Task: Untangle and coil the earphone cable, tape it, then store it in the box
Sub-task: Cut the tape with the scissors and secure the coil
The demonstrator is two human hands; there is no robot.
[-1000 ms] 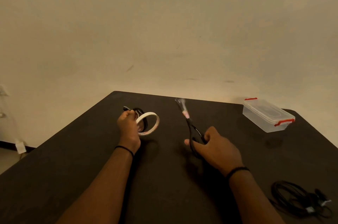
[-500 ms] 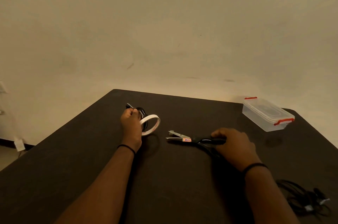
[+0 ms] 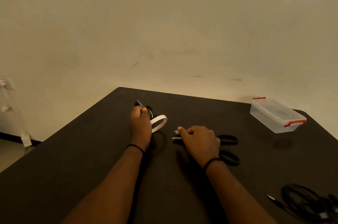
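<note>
My left hand (image 3: 140, 123) grips a small coil of black earphone cable (image 3: 150, 111), whose ends stick out above my fist. A white tape roll (image 3: 158, 123) hangs at the same hand. Black scissors (image 3: 227, 140) lie spread apart on the dark table (image 3: 73, 169), handles to the right and blade tips (image 3: 175, 135) to the left. My right hand (image 3: 199, 141) hovers over the blades with its fingers loosely curled, and I see nothing held in it. The clear box (image 3: 274, 117) with red latches stands lidded at the far right.
A second tangle of black cable (image 3: 309, 203) lies at the table's near right corner. The table's far edge runs close to a plain wall. To the left the table drops off to the floor, where a white cord hangs.
My right hand laid the scissors flat on the table, let go of the handles and slid left over the blades. The left hand stayed put with the cable and tape.
</note>
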